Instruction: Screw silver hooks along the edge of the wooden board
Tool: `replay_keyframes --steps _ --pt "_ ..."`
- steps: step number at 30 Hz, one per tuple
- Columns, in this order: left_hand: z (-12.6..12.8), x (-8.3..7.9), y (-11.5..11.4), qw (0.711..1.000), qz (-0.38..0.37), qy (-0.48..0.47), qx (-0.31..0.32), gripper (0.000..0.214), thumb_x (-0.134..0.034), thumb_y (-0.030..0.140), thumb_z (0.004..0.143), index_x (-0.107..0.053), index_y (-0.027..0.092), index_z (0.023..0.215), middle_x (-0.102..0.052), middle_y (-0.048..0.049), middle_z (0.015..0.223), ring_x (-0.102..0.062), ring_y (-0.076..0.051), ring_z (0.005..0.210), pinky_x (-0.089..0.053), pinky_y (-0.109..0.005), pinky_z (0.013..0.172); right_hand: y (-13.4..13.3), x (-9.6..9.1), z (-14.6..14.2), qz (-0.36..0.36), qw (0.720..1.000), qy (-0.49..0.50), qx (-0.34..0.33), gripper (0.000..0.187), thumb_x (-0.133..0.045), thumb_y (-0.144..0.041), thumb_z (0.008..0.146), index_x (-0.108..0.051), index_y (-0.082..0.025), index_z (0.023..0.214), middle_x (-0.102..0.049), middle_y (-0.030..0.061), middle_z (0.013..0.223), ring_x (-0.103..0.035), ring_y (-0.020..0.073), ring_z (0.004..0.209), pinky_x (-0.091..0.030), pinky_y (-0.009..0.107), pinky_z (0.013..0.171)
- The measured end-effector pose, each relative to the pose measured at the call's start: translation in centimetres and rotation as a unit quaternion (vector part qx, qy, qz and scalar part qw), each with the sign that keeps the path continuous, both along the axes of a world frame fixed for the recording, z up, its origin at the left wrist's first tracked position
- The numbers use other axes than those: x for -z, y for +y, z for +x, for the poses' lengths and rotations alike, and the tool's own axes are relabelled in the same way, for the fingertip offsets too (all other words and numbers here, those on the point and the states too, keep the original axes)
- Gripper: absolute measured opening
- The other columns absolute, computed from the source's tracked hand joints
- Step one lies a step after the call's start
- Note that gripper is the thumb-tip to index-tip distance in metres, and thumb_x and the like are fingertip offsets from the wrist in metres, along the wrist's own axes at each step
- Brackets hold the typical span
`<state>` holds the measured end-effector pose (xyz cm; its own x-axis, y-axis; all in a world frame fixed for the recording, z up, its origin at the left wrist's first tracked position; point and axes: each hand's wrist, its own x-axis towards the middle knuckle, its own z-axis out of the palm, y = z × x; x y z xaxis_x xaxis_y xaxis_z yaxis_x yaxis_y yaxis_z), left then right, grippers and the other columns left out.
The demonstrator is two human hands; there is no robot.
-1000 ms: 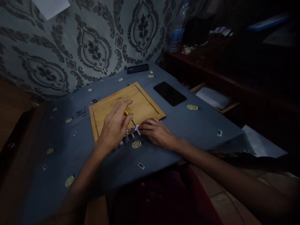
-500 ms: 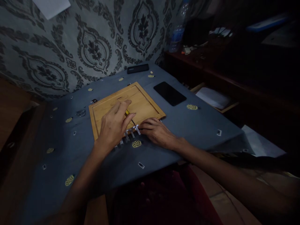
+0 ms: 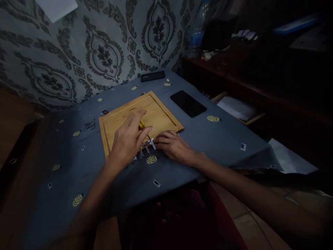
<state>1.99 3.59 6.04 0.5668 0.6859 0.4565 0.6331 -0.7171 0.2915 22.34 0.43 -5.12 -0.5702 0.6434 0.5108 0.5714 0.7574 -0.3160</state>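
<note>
Pronged metal strip (image 3: 153,143) lies along the wooden board's (image 3: 162,116) near edge, toward the tabletop's (image 3: 187,177) near side; the left hand (image 3: 124,143), fingers wrapped round the yellow screwdriver (image 3: 142,124), could slip if it tilts, jabbing the right hand (image 3: 173,147), whose fingertips meet the strip's right end, whether pinching I cannot tell.

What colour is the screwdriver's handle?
The handle shows yellow with some dark areas, seen in the head view.

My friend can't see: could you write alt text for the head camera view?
A left hand holds a yellow-handled screwdriver pointed at a shiny pronged strip along the edge of a wooden board, the right hand beside that strip. A black phone lies nearby on the blue tablecloth.
</note>
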Motion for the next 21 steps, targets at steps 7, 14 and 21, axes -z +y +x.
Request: replay_keyframes --steps 7,14,21 --pt "-0.09 0.29 0.26 1.000 0.002 -0.010 0.008 0.037 -0.055 0.017 0.099 -0.047 0.018 0.135 -0.065 -0.0110 0.131 -0.066 -0.023 0.115 -0.055 -0.037 0.095 0.07 0.16 -0.01 -0.001 1.000 0.010 -0.004 0.029 -0.051 -0.010 0.096 -0.073 -0.021 0.111 -0.077 0.0043 0.114 -0.059 0.0238 0.109 -0.043 0.041 0.093" --pt "-0.25 0.20 0.26 1.000 -0.014 -0.004 0.001 0.039 -0.054 0.023 0.101 -0.044 0.020 0.138 -0.063 -0.0107 0.136 -0.068 -0.022 0.107 -0.057 -0.038 0.094 0.01 0.05 0.01 -0.012 1.000 0.004 -0.002 0.029 -0.053 -0.008 0.095 -0.073 -0.023 0.112 -0.076 0.0035 0.114 -0.060 0.0231 0.110 -0.043 0.040 0.094" --pt "-0.27 0.25 0.30 1.000 -0.014 -0.016 -0.005 0.039 -0.060 0.019 0.098 -0.047 0.021 0.135 -0.066 -0.0096 0.132 -0.067 -0.024 0.115 -0.056 -0.040 0.097 -0.05 -0.11 -0.06 -0.018 1.000 -0.003 -0.002 0.027 -0.053 -0.011 0.097 -0.072 -0.022 0.112 -0.076 0.0019 0.118 -0.058 0.0229 0.111 -0.041 0.039 0.095"
